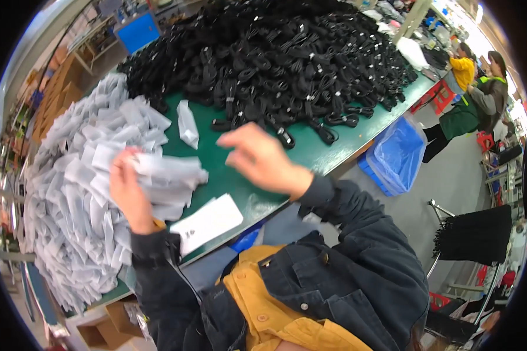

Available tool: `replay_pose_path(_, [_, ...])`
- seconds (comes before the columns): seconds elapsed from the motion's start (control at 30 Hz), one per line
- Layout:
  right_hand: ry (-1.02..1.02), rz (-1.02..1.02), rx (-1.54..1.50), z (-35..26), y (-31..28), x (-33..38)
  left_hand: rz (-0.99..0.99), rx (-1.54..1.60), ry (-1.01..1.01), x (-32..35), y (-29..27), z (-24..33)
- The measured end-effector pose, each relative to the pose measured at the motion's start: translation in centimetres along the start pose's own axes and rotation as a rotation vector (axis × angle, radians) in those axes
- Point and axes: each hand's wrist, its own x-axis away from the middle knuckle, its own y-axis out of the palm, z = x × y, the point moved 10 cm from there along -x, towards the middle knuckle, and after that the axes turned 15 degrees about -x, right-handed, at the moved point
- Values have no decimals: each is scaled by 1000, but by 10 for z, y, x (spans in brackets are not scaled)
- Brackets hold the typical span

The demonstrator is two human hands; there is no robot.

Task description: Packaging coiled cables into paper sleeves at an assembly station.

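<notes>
A small bunch of pale, slim packets [170, 171], blurred, lies at the right edge of a big pile, in front of the person's left hand [130, 193]. That hand's fingers bend against the bunch; blur hides whether they grip it. The right hand [266, 161] hangs to the right, apart from the packets, its fingers loosely curled and well parted, with nothing visible in them.

The step in hand seems to be handling packets at the pile's edge; the next move would call for a sure hold on the bunch, as thin packets could slide apart.

Around them, the pile of packets [91, 205] covers the left of a green tabletop [346, 139]. One loose packet [187, 124] lies farther off. A white sheet [211, 221] lies near, and a great heap of black cables [269, 61] fills the far side. Beyond, to the right, stand a blue bin [405, 175] and two people [490, 88].
</notes>
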Motion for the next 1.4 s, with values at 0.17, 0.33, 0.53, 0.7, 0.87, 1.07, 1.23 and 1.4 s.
replay_pose_path(0.17, [320, -155, 961, 107, -76, 48, -70, -420, 150, 40, 4, 30])
replay_pose_path(0.33, [288, -158, 865, 105, -57, 76, -510, -448, 332, 150, 94, 15])
replay_pose_path(0.53, [487, -156, 436, 85, -38, 105, -507, -555, 363, 164, 113, 14])
replay_pose_path(0.7, [442, -207, 128, 49, 2, 106, -491, -536, 260, 164, 112, 2])
replay_pose_path(0.87, [274, -284, 70, 16, 18, 102, -484, -366, 98, 161, 104, -6])
replay_pose_path(1.07, [166, -416, 193, 4, 27, 103, -510, -227, -99, 163, 102, -19])
replay_pose_path(1.23, [101, -422, 225, -1, 29, 105, -477, -400, 180, 163, 103, 2])
replay_pose_path(1.4, [106, -396, 239, -3, 28, 104, -534, -411, 84, 166, 105, -8])
